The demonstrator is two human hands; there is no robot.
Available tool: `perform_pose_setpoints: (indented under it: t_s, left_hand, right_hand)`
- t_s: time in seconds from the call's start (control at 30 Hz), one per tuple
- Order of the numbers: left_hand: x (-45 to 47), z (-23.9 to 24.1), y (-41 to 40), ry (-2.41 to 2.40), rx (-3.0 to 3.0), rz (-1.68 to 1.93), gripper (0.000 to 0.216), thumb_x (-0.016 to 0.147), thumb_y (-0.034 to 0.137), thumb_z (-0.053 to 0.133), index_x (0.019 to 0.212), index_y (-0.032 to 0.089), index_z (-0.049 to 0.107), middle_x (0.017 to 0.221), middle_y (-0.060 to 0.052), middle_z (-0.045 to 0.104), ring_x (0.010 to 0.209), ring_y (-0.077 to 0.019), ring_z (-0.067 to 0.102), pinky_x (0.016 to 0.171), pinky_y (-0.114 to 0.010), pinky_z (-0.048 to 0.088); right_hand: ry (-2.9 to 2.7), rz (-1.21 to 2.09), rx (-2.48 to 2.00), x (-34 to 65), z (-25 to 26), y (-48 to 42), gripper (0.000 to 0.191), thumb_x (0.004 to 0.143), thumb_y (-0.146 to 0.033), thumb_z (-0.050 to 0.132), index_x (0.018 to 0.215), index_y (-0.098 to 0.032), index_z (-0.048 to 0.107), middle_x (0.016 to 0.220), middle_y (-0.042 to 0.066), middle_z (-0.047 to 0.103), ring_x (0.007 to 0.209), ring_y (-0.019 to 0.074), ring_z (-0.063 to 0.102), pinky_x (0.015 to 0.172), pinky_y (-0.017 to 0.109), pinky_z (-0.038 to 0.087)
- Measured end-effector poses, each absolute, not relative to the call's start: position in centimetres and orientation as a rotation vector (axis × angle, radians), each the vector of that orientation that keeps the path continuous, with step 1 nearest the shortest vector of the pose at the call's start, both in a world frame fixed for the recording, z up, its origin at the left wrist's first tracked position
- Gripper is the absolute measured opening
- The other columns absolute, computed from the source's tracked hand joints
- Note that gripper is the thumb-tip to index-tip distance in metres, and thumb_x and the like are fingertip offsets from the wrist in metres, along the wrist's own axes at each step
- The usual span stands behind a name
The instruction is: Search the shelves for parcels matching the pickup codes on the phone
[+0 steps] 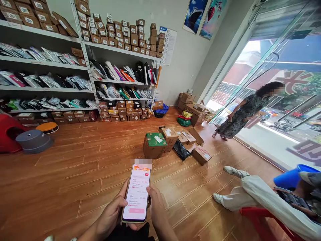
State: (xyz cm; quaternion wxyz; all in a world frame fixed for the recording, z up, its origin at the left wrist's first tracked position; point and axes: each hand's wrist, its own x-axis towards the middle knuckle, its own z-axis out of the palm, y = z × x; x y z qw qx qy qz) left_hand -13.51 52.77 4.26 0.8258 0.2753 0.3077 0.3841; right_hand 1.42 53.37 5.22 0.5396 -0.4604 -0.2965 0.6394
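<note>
While both hands' fingers (125, 203) clasp phone (137, 192), long axis upright, top pointing away.

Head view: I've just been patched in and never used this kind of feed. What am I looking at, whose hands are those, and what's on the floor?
This is one camera worn on a person's head, looking forward and down, so the two bare hands at the bottom are the wearer's own. The left hand and right hand together hold a phone upright with its screen lit.

On the wooden floor ahead lies a cluster of cardboard boxes. Shelves on the left wall hold parcels and small boxes.

Two other people are nearby: a seated person on a red chair at right, and a standing person at the glass door.
</note>
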Motion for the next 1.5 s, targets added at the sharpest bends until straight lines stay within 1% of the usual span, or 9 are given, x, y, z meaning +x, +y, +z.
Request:
perform_pose_setpoints:
  t_s: [0.13, 0.2, 0.33, 0.47, 0.73, 0.93, 1.1, 1.27, 1.5]
  left_hand:
    - [-15.9, 5.1, 57.3, 0.644, 0.587, 0.812, 0.090, 0.075, 0.027, 0.047, 0.144, 0.040, -0.009, 0.143, -0.006, 0.042, 0.092, -0.0273, 0.063, 0.051, -0.032, 0.058]
    - [-17.1, 5.6, 59.3, 0.649, 0.578, 0.812, 0.093, 0.074, 0.027, 0.049, 0.143, 0.039, -0.012, 0.144, -0.007, 0.041, 0.087, -0.0258, 0.064, 0.051, -0.034, 0.058]
    - [-19.3, 7.0, 62.7, 0.678, 0.620, 0.792, 0.093, 0.075, 0.027, 0.047, 0.143, 0.035, -0.015, 0.145, -0.010, 0.038, 0.083, -0.0244, 0.063, 0.052, -0.034, 0.058]
    - [-20.9, 7.8, 65.1, 0.723, 0.644, 0.757, 0.088, 0.078, 0.026, 0.043, 0.145, 0.030, -0.014, 0.144, -0.012, 0.039, 0.088, -0.0259, 0.062, 0.055, -0.035, 0.058]
    - [-22.3, 5.4, 67.6, 0.672, 0.574, 0.774, 0.097, 0.073, 0.032, 0.050, 0.142, 0.038, -0.018, 0.149, -0.010, 0.029, 0.090, -0.0268, 0.061, 0.052, -0.036, 0.059]
    - [-21.7, 6.3, 67.9, 0.721, 0.594, 0.771, 0.103, 0.069, 0.035, 0.053, 0.141, 0.033, -0.021, 0.147, -0.014, 0.034, 0.091, -0.0292, 0.062, 0.054, -0.036, 0.059]
    - [-21.0, 6.4, 68.0, 0.707, 0.585, 0.795, 0.102, 0.069, 0.036, 0.053, 0.142, 0.034, -0.018, 0.146, -0.013, 0.035, 0.090, -0.0281, 0.062, 0.052, -0.035, 0.058]
    - [-20.3, 7.1, 68.0, 0.745, 0.610, 0.775, 0.107, 0.066, 0.037, 0.054, 0.141, 0.031, -0.022, 0.146, -0.015, 0.034, 0.086, -0.0271, 0.062, 0.053, -0.035, 0.058]
    - [-20.3, 6.6, 67.7, 0.712, 0.666, 0.778, 0.092, 0.076, 0.033, 0.047, 0.144, 0.032, -0.015, 0.143, -0.013, 0.038, 0.087, -0.0271, 0.061, 0.057, -0.037, 0.057]
  right_hand:
    - [-0.796, 1.521, -0.983, -0.4, 5.8, 57.6, 0.031, 0.066, -0.035, 0.061, 0.092, -0.019, 0.069, 0.088, 0.006, 0.072, 0.085, 0.0257, 0.063, 0.078, 0.037, 0.048]
    - [-0.855, 1.519, -0.909, -1.4, 5.9, 59.5, 0.036, 0.062, -0.025, 0.062, 0.097, -0.020, 0.067, 0.093, 0.005, 0.072, 0.089, 0.0256, 0.062, 0.082, 0.038, 0.047]
    - [-0.943, 1.548, -0.792, -3.4, 6.0, 62.6, 0.047, 0.062, -0.020, 0.065, 0.109, -0.021, 0.061, 0.103, 0.007, 0.070, 0.095, 0.0274, 0.062, 0.087, 0.043, 0.046]
    - [-0.955, 1.532, -0.809, -5.0, 5.7, 64.7, 0.047, 0.063, -0.015, 0.062, 0.110, -0.022, 0.060, 0.106, 0.007, 0.069, 0.099, 0.0273, 0.062, 0.088, 0.042, 0.045]
    - [-0.945, 1.517, -0.862, -6.2, 5.6, 67.2, 0.042, 0.064, -0.020, 0.060, 0.106, -0.022, 0.064, 0.101, 0.005, 0.072, 0.097, 0.0260, 0.063, 0.083, 0.037, 0.047]
    - [-0.991, 1.535, -0.871, -5.6, 5.7, 68.1, 0.039, 0.064, -0.021, 0.061, 0.103, -0.024, 0.065, 0.095, 0.003, 0.072, 0.089, 0.0241, 0.064, 0.079, 0.036, 0.048]
    - [-1.010, 1.537, -0.883, -5.0, 6.0, 68.3, 0.040, 0.064, -0.021, 0.059, 0.104, -0.023, 0.064, 0.099, 0.004, 0.072, 0.093, 0.0255, 0.064, 0.079, 0.035, 0.047]
    - [-1.009, 1.551, -0.880, -4.4, 6.1, 68.5, 0.039, 0.063, -0.021, 0.059, 0.102, -0.022, 0.064, 0.099, 0.004, 0.073, 0.093, 0.0256, 0.064, 0.077, 0.035, 0.047]
    - [-1.018, 1.560, -0.855, -3.8, 5.7, 68.6, 0.038, 0.065, -0.024, 0.062, 0.103, -0.022, 0.064, 0.100, 0.005, 0.072, 0.094, 0.0260, 0.064, 0.078, 0.036, 0.047]
